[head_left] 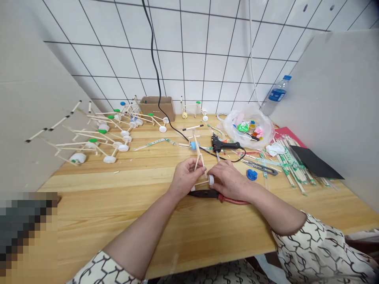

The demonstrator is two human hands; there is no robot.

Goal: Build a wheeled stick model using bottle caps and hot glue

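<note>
Between my hands is a small tricycle model (198,150) built of thin wooden sticks, with a black-tipped handlebar and a blue front wheel. My left hand (186,177) pinches its sticks near the back. The fingers of my right hand (226,179) are closed on a white bottle cap (211,180), at the end of a stick axle. Another white cap shows partly under my left fingers. Red-handled pliers (204,193) lie just below both hands. A black glue gun (223,145) stands behind my right hand, its nozzle end pointing down.
Several finished stick tricycles (102,132) line the left side. A cardboard box (156,107) sits at the wall. To the right are a plastic bag of bits (248,128), a utility knife (262,167), a blue cap (251,174), wrapped chopsticks (293,163) and a water bottle (276,94).
</note>
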